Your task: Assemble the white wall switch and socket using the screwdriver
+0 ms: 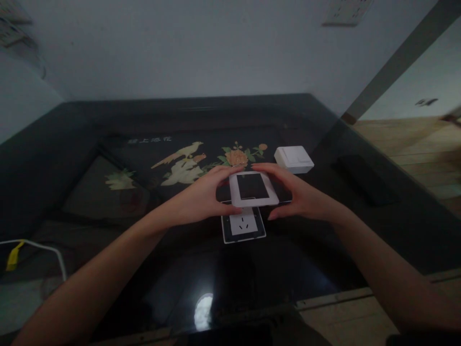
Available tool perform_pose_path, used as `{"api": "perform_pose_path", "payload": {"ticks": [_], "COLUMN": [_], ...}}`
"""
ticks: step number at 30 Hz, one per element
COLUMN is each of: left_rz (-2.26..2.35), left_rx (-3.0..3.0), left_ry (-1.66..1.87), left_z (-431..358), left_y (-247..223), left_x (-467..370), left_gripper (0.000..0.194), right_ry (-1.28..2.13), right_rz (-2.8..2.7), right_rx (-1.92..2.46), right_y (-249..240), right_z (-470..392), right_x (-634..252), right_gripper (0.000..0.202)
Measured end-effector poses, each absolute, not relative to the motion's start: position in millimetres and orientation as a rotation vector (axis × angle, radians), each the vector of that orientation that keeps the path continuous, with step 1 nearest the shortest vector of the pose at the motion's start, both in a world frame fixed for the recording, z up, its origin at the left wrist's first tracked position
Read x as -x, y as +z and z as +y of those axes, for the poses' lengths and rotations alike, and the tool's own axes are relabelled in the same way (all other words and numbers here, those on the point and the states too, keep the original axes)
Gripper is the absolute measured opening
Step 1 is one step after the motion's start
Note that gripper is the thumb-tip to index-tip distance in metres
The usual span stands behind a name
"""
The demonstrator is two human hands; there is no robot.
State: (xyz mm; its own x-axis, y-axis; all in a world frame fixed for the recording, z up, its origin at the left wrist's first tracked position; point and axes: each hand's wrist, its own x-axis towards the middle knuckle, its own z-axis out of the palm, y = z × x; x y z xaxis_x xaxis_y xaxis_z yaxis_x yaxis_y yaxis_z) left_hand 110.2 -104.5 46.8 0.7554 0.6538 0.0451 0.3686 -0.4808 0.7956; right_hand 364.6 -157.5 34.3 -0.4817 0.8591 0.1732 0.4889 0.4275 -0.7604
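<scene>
A white square socket cover frame (234,191) with a wide opening in its middle is held just above the table, tilted towards me. My left hand (205,196) grips its left side, thumb at the near edge and fingers at the far edge. Around the right side curls my right hand (306,194), its fingertips at the far edge and its thumb near the front corner. Partly beneath the frame lies a wall socket (244,224), face up, with a white centre and a dark surround; its far part is hidden.
A white box-like piece (294,156) sits beyond my right hand on the glossy black table (288,269), which has a bird and flower picture. A white cable with a yellow tag (13,258) lies at the left. A pale wall (180,53) rises behind, with outlets.
</scene>
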Motion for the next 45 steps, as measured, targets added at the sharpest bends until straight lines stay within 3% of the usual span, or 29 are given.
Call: {"api": "perform_pose_path", "payload": {"ticks": [9, 16, 29, 45], "left_rz": [0.784, 0.807, 0.848, 0.847], "left_rx": [-1.848, -1.785, -2.163, -2.104], "left_ry": [0.308, 0.244, 0.394, 0.301], "left_z": [-109, -119, -148, -157], "left_y": [50, 50, 23, 5], "left_x": [-110, -99, -84, -81], "left_gripper": [0.075, 0.073, 0.077, 0.088], "right_ry": [1.366, 1.502, 0.925, 0.979], "right_rz": [-1.792, -1.724, -2.17, -2.283], "right_rx": [1.052, 0.895, 1.135, 1.221], "right_y": [31, 26, 11, 1], "right_z": [-169, -174, -185, -190], "right_x": [-372, -368, -351, -349], "right_gripper": [0.069, 0.055, 0.08, 0.075]}}
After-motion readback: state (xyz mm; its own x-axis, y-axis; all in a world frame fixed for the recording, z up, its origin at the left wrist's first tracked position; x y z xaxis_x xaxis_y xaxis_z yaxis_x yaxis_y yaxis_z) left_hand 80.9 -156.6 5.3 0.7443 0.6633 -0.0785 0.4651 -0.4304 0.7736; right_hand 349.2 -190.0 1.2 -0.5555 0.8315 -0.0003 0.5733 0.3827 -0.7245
